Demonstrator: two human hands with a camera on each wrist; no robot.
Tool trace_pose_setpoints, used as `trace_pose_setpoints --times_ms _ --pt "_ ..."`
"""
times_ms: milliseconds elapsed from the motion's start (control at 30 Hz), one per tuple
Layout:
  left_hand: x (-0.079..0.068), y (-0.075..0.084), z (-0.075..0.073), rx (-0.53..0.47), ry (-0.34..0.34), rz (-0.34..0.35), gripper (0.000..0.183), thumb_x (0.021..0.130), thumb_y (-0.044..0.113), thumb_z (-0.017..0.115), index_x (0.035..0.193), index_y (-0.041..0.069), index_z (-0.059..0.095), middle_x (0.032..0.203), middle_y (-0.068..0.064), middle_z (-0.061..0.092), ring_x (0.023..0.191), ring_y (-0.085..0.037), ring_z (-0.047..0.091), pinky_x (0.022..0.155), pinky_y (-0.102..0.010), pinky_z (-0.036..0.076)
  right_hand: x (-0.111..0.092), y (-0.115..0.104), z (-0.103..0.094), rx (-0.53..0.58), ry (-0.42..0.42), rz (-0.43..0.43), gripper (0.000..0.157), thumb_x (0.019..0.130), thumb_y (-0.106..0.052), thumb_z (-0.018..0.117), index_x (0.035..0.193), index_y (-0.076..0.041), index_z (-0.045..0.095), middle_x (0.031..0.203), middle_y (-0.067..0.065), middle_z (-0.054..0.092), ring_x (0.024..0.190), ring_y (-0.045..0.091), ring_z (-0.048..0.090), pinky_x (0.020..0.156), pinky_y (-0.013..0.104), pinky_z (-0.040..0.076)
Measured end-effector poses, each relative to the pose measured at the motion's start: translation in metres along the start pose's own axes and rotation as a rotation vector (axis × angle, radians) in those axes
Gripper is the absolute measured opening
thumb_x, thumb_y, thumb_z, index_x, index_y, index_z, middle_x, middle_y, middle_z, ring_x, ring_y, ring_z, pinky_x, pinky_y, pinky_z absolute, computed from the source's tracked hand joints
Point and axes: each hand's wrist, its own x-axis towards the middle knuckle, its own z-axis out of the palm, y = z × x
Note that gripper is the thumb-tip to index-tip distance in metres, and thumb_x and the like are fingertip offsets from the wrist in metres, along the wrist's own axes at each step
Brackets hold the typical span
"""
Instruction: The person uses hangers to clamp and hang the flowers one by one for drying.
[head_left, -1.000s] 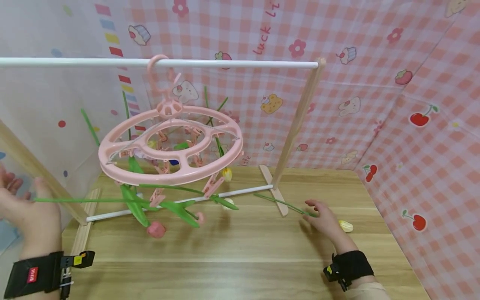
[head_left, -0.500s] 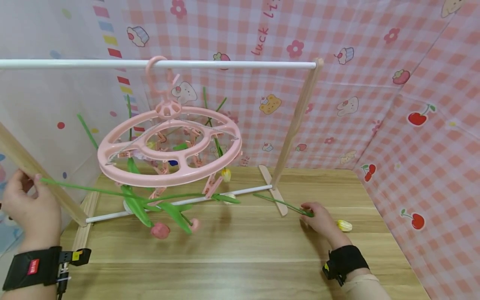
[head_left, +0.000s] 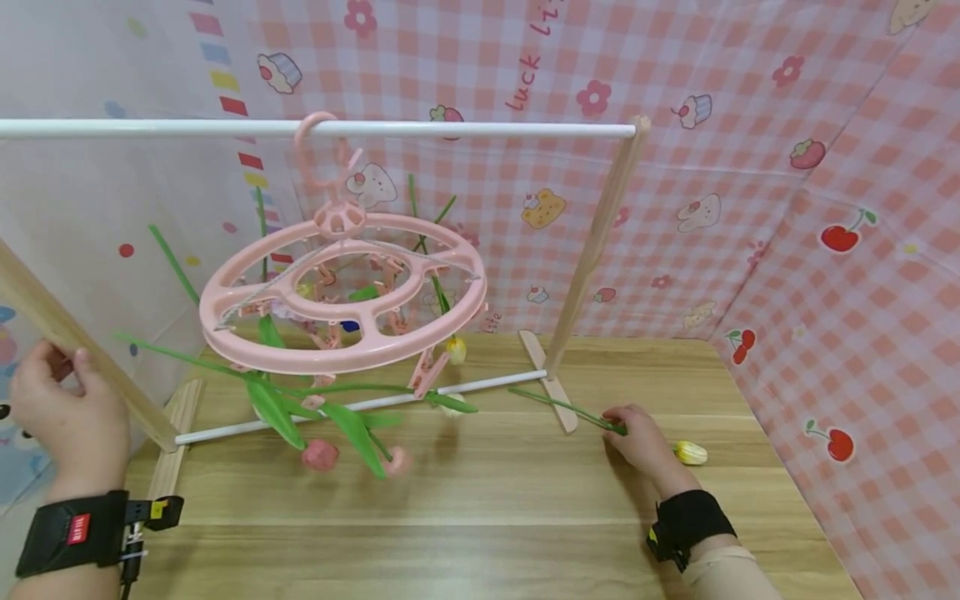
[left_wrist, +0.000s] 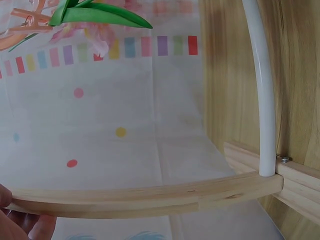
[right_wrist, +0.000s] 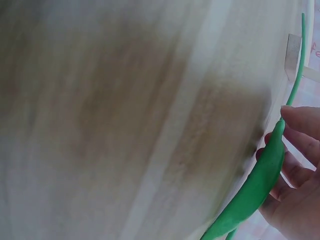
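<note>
At the left, my left hand (head_left: 71, 408) holds the wooden post (left_wrist: 140, 200) of the rack, its fingers bent against the wood in the left wrist view. Low over the table, my right hand (head_left: 641, 442) pinches the green stem (right_wrist: 301, 65) of an artificial tulip. Its yellow-white bloom (head_left: 691, 452) shows beyond the wrist, and a long leaf (right_wrist: 255, 190) runs beside the palm. A round pink clip hanger (head_left: 341, 360) hangs from the white rod (head_left: 480, 128). Tulips dangle from its clips, including a dark pink one (head_left: 320, 456) and a pale pink one (head_left: 397, 461).
The rack's right post (head_left: 596, 250) and foot (head_left: 547, 383) stand behind the right hand. A lower white bar (head_left: 487, 384) crosses near the table. Patterned cloth walls (head_left: 675, 208) enclose the wooden tabletop (head_left: 480, 517) at the back and sides.
My left hand has come from open beside the stem to holding the post. The clipped pink tulips have swung and their stem stands clear of it. My right fingers have closed on the stem.
</note>
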Motion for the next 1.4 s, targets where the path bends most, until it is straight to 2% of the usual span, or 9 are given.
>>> trace_pose_setpoints --times_ms 267,433,667,833,1067,1400 --pt "0.001 -0.001 0.002 -0.006 0.014 0.016 0.033 0.093 0.033 0.034 0.122 0.025 0.046 0.118 -0.002 0.047 0.113 -0.009 0.039 0.090 -0.025 0.035 -0.002 -0.002 0.001 -0.090 0.030 -0.067 0.016 0.075 -0.005 0.067 0.091 -0.006 0.064 0.084 0.005 0.054 0.077 0.020 0.052 0.067 0.036 0.046" --pt "0.001 -0.003 0.003 0.003 0.020 0.034 0.033 0.093 0.033 0.034 0.122 0.025 0.046 0.117 -0.002 0.048 0.111 -0.009 0.040 0.084 -0.023 0.036 -0.003 -0.005 -0.001 -0.094 0.042 -0.087 0.012 0.075 -0.003 0.066 0.086 -0.007 0.064 0.083 0.005 0.054 0.075 0.020 0.052 0.066 0.036 0.046" --pt "0.002 -0.004 0.004 -0.009 0.024 0.039 0.032 0.092 0.033 0.035 0.121 0.025 0.047 0.116 -0.001 0.049 0.111 -0.010 0.040 0.085 -0.023 0.034 -0.007 -0.010 -0.010 -0.082 0.072 -0.104 0.011 0.076 -0.005 0.066 0.087 -0.008 0.064 0.085 0.005 0.057 0.079 0.021 0.053 0.068 0.037 0.046" --pt "0.002 -0.002 0.003 0.003 0.017 0.022 0.033 0.092 0.034 0.034 0.122 0.025 0.046 0.117 0.000 0.048 0.112 -0.009 0.039 0.085 -0.024 0.035 -0.011 -0.016 -0.019 -0.034 0.113 -0.136 0.014 0.077 -0.003 0.064 0.089 -0.008 0.064 0.086 0.005 0.058 0.081 0.021 0.054 0.069 0.037 0.047" --pt "0.003 -0.002 0.002 0.013 0.017 0.021 0.034 0.093 0.035 0.033 0.122 0.025 0.045 0.117 -0.002 0.048 0.111 -0.010 0.040 0.083 -0.024 0.037 -0.018 -0.030 -0.028 0.107 0.164 -0.210 0.015 0.077 0.001 0.063 0.090 -0.006 0.063 0.087 0.005 0.059 0.080 0.020 0.055 0.067 0.036 0.049" --pt "0.003 -0.002 0.002 0.000 0.010 0.018 0.033 0.092 0.035 0.033 0.122 0.026 0.045 0.117 -0.001 0.048 0.111 -0.009 0.040 0.083 -0.023 0.037 -0.022 -0.050 -0.030 0.178 0.229 -0.316 0.017 0.076 0.001 0.065 0.090 -0.008 0.063 0.088 0.001 0.059 0.081 0.015 0.056 0.068 0.033 0.051"
